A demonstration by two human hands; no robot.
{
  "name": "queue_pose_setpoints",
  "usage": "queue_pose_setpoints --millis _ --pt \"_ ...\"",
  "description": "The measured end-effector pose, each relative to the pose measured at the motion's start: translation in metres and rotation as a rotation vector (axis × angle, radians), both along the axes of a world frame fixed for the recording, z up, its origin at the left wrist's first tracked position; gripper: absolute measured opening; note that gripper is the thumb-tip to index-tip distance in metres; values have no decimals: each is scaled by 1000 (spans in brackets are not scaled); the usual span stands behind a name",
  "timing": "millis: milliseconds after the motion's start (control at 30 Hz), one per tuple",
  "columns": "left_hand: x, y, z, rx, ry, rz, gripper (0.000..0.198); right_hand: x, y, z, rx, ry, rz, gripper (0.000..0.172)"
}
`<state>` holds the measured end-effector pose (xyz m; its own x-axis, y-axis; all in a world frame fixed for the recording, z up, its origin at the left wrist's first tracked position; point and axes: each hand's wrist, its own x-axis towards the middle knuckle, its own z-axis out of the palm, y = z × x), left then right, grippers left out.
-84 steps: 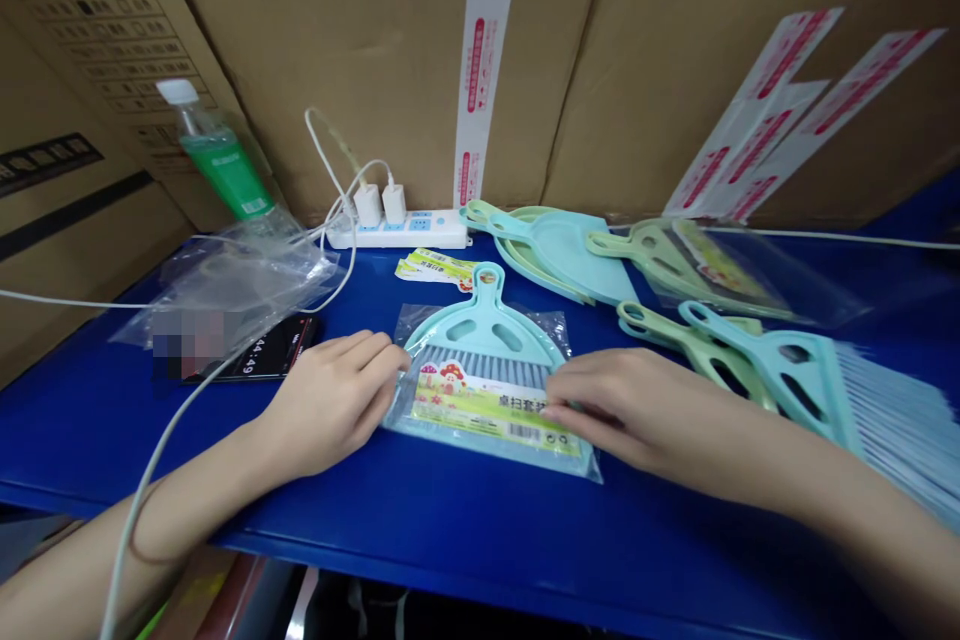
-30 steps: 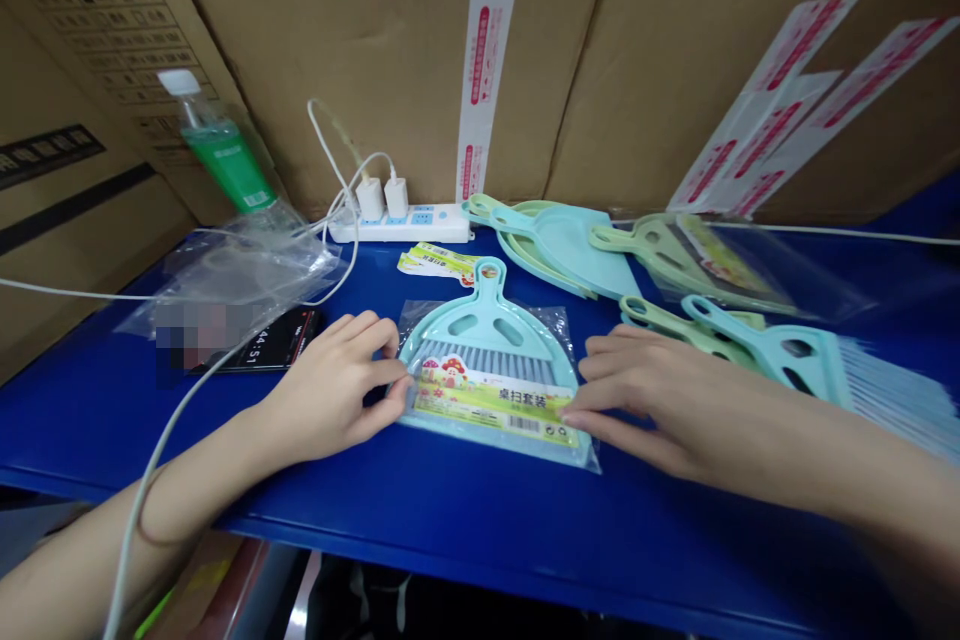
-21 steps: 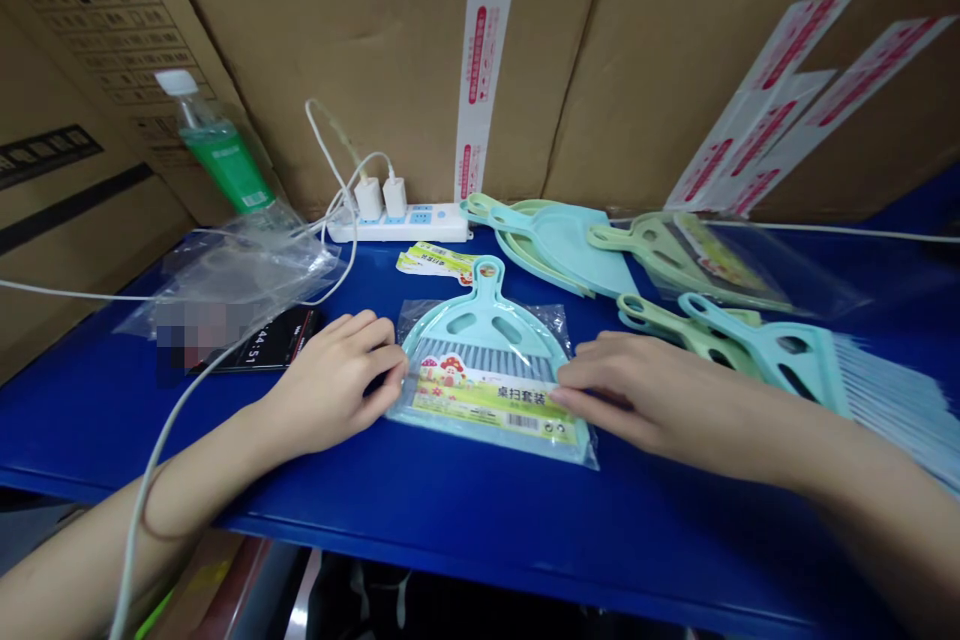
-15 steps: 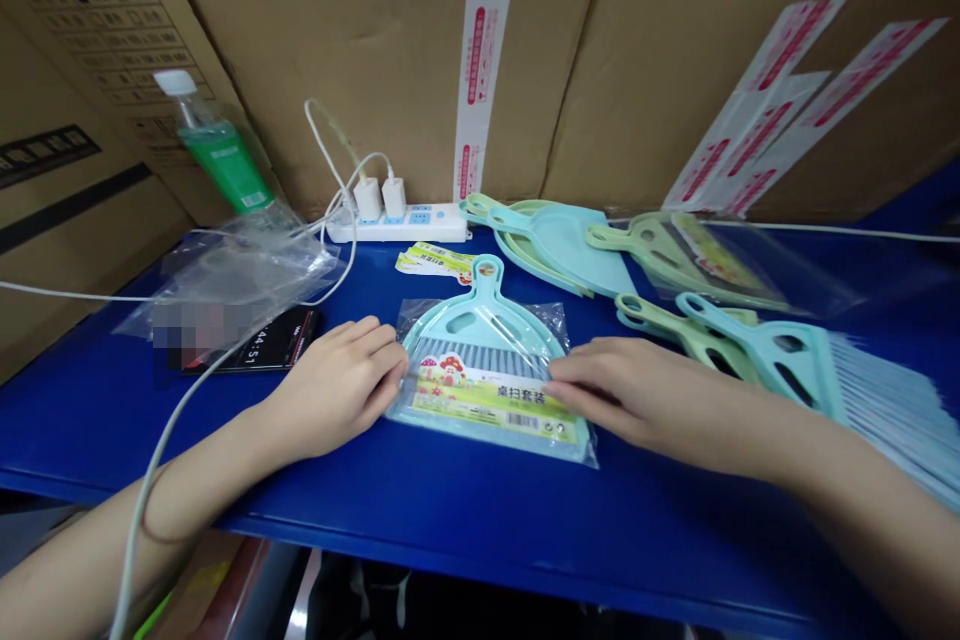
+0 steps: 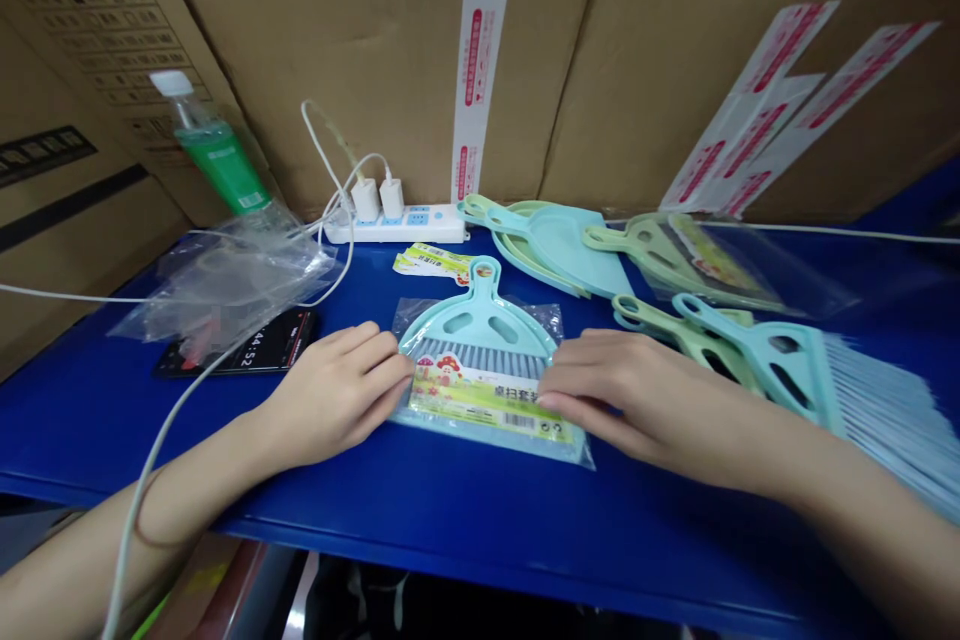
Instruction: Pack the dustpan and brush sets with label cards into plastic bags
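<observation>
A light-blue dustpan and brush set (image 5: 480, 350) lies flat in a clear plastic bag in front of me, handle pointing away. Grey bristles show above its printed label card (image 5: 465, 400). My left hand (image 5: 352, 385), fingers curled, pinches the left edge of the bag. On the opposite side, my right hand (image 5: 600, 385) has its fingers and thumb closed on the bag, over the right end of the card. Both fingertips are partly hidden against the plastic.
Loose brushes (image 5: 795, 370) lie at right, with stacked dustpans (image 5: 562, 240) and a bagged green set (image 5: 682, 260) behind. Loose label cards (image 5: 431, 262) lie by a power strip (image 5: 420, 223). At left are a phone (image 5: 262, 345), plastic bags (image 5: 232, 270), a green-labelled bottle (image 5: 221, 155) and a cable (image 5: 161, 440).
My right hand has shifted slightly left over the card, covering more of its print. The left hand stays at the bag's left edge. The view has moved very slightly.
</observation>
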<state>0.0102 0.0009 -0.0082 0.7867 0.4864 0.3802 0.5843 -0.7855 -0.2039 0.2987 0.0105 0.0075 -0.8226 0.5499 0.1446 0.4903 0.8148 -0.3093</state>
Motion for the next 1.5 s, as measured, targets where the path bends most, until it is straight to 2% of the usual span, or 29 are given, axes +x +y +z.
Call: queue_pose_setpoints --millis 167,333,500,700,833,1000,1200,1333,1500 --pt "0 0 -2 -67 28 -52 35 -3 0 -4 -21 -41 16 49" --pt "0 0 2 -119 -1 -28 37 1 4 -9 -20 -61 -50 57" --pt "-1 0 5 -156 -37 3 39 2 6 -11 -53 -65 -53 55" --pt "-1 2 2 -96 -36 40 37 -1 7 -11 -104 -57 -71 59" --pt "-1 3 -4 -35 -14 -34 36 -1 8 -12 -117 -69 -89 60" --pt "-1 1 -12 -60 -11 -110 34 0 9 -19 47 -119 -83 55" --pt "3 1 -17 -124 26 -141 39 -2 7 -20 171 -177 -108 39" --pt "5 0 -13 -134 59 -148 37 -4 4 -20 220 -179 -129 34" --pt "7 -3 -5 -168 98 -112 32 -10 1 -22 290 -227 -191 37"
